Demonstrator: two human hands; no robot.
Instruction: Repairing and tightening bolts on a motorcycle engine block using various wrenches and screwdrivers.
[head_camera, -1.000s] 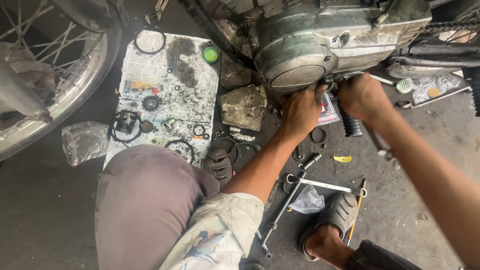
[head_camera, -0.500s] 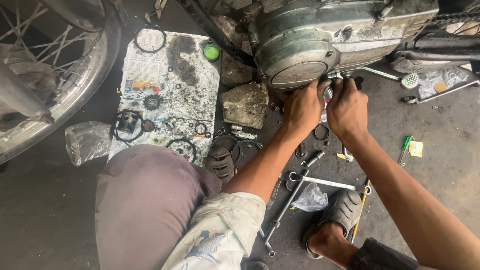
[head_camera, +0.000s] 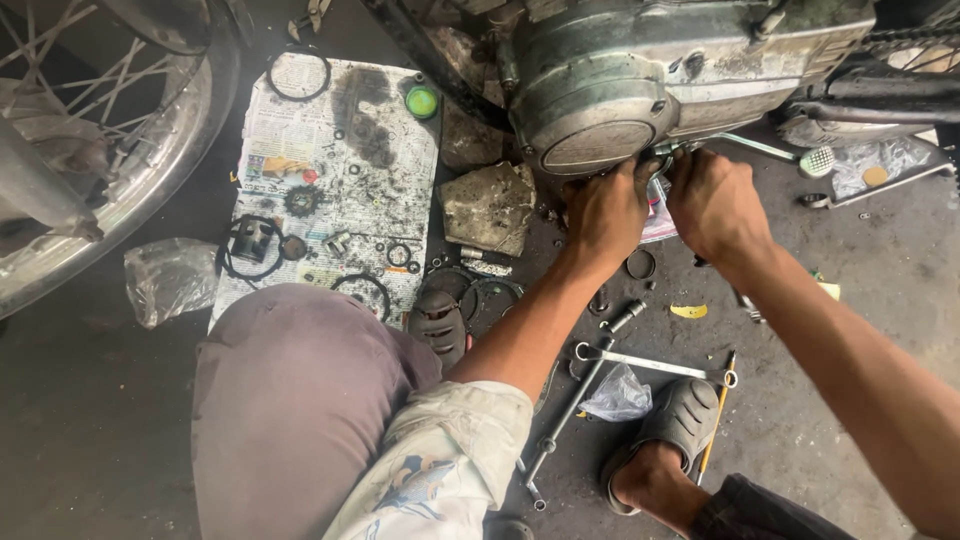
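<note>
Both my hands are together under the round grey engine cover (head_camera: 600, 110) of the motorcycle. My left hand (head_camera: 603, 215) is closed, the fingers curled around something at the lower edge of the cover; I cannot tell exactly what it grips. My right hand (head_camera: 712, 203) is just beside it, also closed, and it holds a thin metal tool (head_camera: 662, 162) whose curved end shows between the two hands. Below the hands, a piece of pink and white packaging (head_camera: 660, 222) lies on the floor, partly hidden.

Near my forearms, on the dark concrete floor (head_camera: 100, 430), I see a long socket bar (head_camera: 585, 385), a flat spanner (head_camera: 650, 362) that lies across it, a small clear plastic bag (head_camera: 618, 396) and a rubber ring (head_camera: 640, 264). My foot in a grey sandal (head_camera: 680, 415) is beside them.

To the left, a dirty newspaper (head_camera: 400, 215) carries small parts: rings, a sprocket (head_camera: 300, 200), a green cap (head_camera: 421, 101). The spoked wheel (head_camera: 120, 130) stands at the far left.
</note>
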